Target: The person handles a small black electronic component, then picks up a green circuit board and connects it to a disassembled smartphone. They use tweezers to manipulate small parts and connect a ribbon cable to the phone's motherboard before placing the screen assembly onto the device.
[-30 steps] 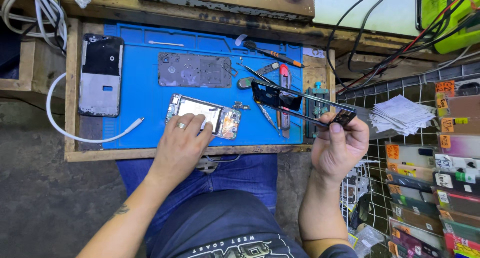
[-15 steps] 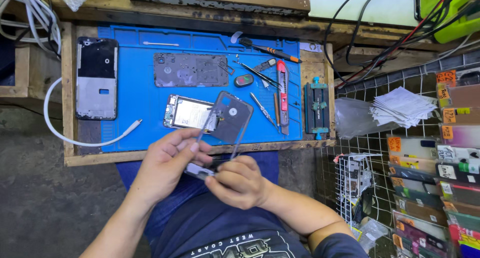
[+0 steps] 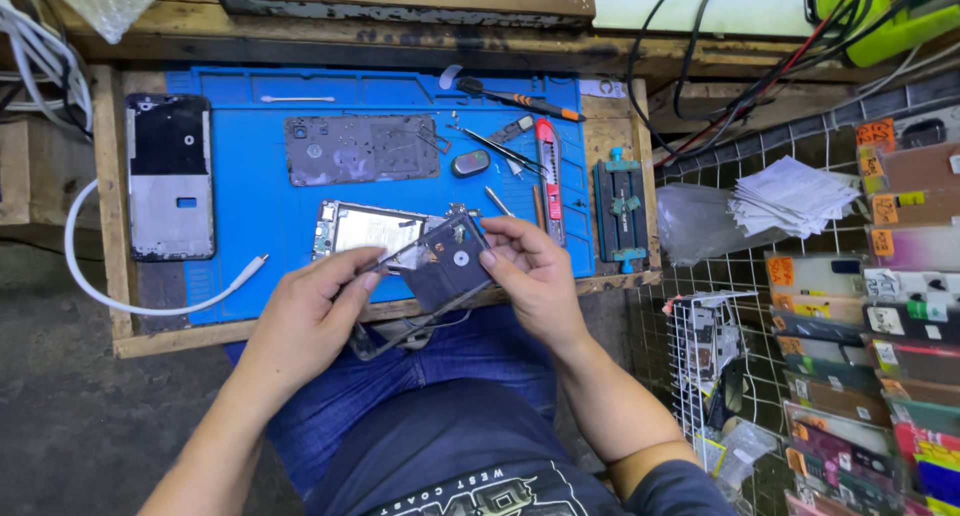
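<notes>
Both my hands hold a dark phone frame (image 3: 440, 266) tilted above the front edge of a blue work mat (image 3: 250, 196). My left hand (image 3: 310, 311) grips its lower left side. My right hand (image 3: 530, 271) pinches its upper right corner. Behind the frame, an opened phone body (image 3: 365, 226) with a silvery inside lies flat on the mat. My lap in blue jeans is below the hands.
On the mat lie a grey back cover (image 3: 360, 148), tweezers (image 3: 500, 151), a red utility knife (image 3: 548, 176) and a screwdriver (image 3: 520, 98). A phone chassis (image 3: 168, 176) and a white cable (image 3: 150, 301) sit at left. A small clamp jig (image 3: 620, 211) stands at right, beside wire racks of packaged goods (image 3: 880, 306).
My hands have lifted the dark frame up from my lap toward the mat's front edge. One second ago my left hand rested on the opened phone and my right hand held the frame far right.
</notes>
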